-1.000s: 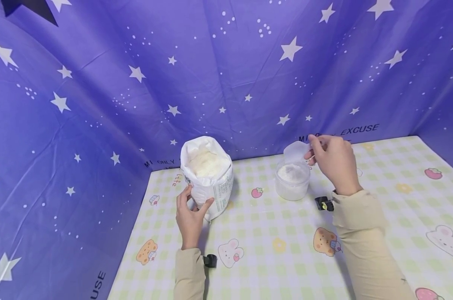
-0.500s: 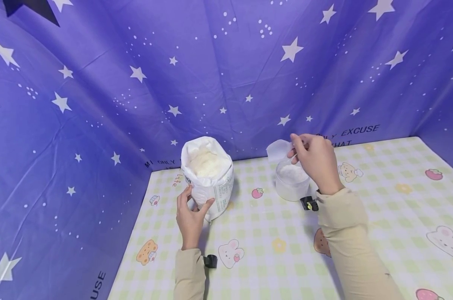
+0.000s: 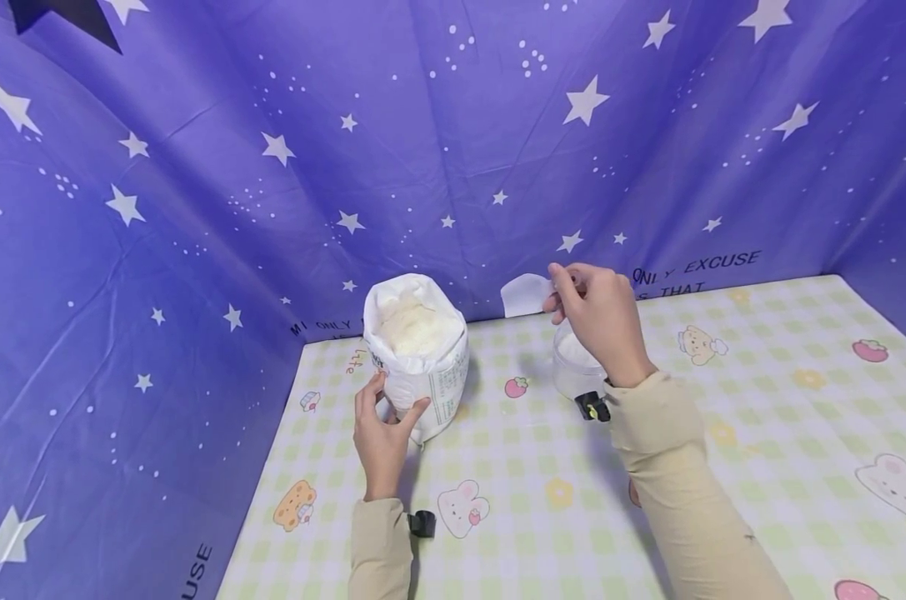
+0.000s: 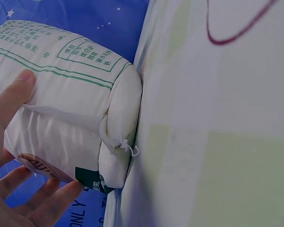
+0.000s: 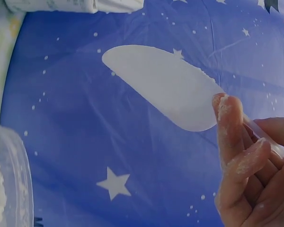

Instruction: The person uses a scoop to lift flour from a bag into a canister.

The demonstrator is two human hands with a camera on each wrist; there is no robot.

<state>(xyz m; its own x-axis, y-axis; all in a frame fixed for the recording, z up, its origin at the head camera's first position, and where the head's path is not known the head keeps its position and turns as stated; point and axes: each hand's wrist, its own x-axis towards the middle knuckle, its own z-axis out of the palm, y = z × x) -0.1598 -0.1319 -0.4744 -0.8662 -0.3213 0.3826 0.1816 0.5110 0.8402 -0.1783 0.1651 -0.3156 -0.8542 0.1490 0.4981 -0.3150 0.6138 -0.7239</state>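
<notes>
A white bag [image 3: 445, 383] of pale powder, like flour, stands with its top rolled back and the powder [image 3: 411, 325] showing. My left hand [image 3: 381, 437] holds it from the near side, thumb and fingers around its lower part. My right hand [image 3: 606, 317] pinches a thin white plastic scraper [image 3: 526, 296] with a rounded edge, held in the air between the bag and a clear tub [image 3: 573, 375]. White powder lies in the tub, which the right hand partly hides. In the right wrist view, powder dusts the fingertips [image 5: 229, 109], and the scraper blade [image 5: 165, 90] bears no visible heap.
A green-and-white checked cloth [image 3: 513, 500] with cartoon prints covers the table. Purple star-patterned curtain [image 3: 453, 150] walls stand close behind the bag and the tub and along the left side. Each wrist carries a small black camera mount [image 3: 422, 523].
My right hand has moved left with the scraper, from over the tub's right side to the gap between tub and bag. The left hand and the bag have stayed in place.
</notes>
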